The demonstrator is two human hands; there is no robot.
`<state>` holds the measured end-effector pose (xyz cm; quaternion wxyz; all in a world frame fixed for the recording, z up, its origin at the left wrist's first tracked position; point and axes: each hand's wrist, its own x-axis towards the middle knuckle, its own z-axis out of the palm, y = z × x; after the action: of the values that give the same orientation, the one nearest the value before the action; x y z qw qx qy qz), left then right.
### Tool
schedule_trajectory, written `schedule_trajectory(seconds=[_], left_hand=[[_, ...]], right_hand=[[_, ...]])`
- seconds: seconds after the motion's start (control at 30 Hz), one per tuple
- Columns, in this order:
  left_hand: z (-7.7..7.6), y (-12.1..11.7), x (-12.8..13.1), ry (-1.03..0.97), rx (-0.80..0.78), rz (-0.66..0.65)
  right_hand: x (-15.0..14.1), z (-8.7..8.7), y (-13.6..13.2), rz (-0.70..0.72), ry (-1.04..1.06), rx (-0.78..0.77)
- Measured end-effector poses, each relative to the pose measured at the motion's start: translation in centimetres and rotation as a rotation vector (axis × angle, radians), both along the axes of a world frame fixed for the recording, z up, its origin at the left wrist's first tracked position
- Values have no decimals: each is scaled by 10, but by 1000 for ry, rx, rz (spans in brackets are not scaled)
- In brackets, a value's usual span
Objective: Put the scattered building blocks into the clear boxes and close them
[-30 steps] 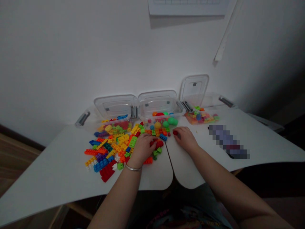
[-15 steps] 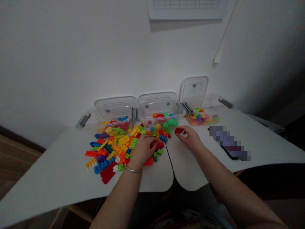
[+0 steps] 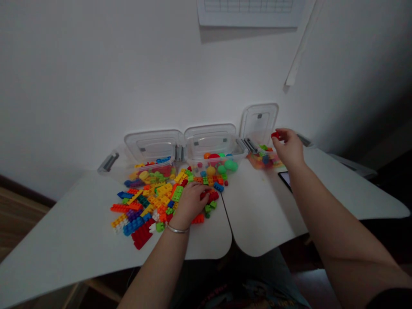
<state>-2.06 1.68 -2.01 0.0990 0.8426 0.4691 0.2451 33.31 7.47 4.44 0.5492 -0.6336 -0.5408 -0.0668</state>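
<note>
My right hand (image 3: pixel 289 146) is raised over the right-hand clear box (image 3: pixel 268 162) and pinches a small red building block (image 3: pixel 275 135) between thumb and fingertips. My left hand (image 3: pixel 193 199), with a bracelet at the wrist, lies at the right side of a pile of mixed building blocks (image 3: pixel 162 195). Its thumb and fingers curl around a red building block (image 3: pixel 213 196), which is partly covered by them. A blue block (image 3: pixel 218 186) lies just beyond those fingers, and green blocks (image 3: pixel 210 207) lie to their right.
A middle clear box (image 3: pixel 240 150) holds colored balls and egg shapes. The left clear box (image 3: pixel 128 174) holds more blocks. Their lids stand raised toward the wall. Partly hidden by my right forearm is a phone (image 3: pixel 284 177). A seam (image 3: pixel 227 210) splits the white table (image 3: pixel 257 214).
My right hand has lifted from the table beside the middle box and swung right and away from me, carrying the small red block. My left hand stays in place.
</note>
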Motion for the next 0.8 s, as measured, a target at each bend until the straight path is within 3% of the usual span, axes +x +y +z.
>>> schedule_trajectory(seconds=[0.23, 0.4, 0.5, 0.6, 0.7, 0.8], left_hand=[[0, -1, 0, -1, 2, -6], [1, -1, 0, -5, 4, -6], [2, -2, 1, -3, 2, -12], [3, -2, 1, 0, 3, -15], [2, -3, 1, -7, 6, -9], [1, -3, 0, -13, 5, -4]], right_hand=[[4, -22, 6, -89, -111, -101], [-9, -21, -5, -135, -198, -10], [-33, -23, -22, -11, -240, 58], [-66, -40, -40, 220, -237, 37], [-96, -67, -53, 428, -255, -114], [-116, -88, -59, 513, -343, -267]])
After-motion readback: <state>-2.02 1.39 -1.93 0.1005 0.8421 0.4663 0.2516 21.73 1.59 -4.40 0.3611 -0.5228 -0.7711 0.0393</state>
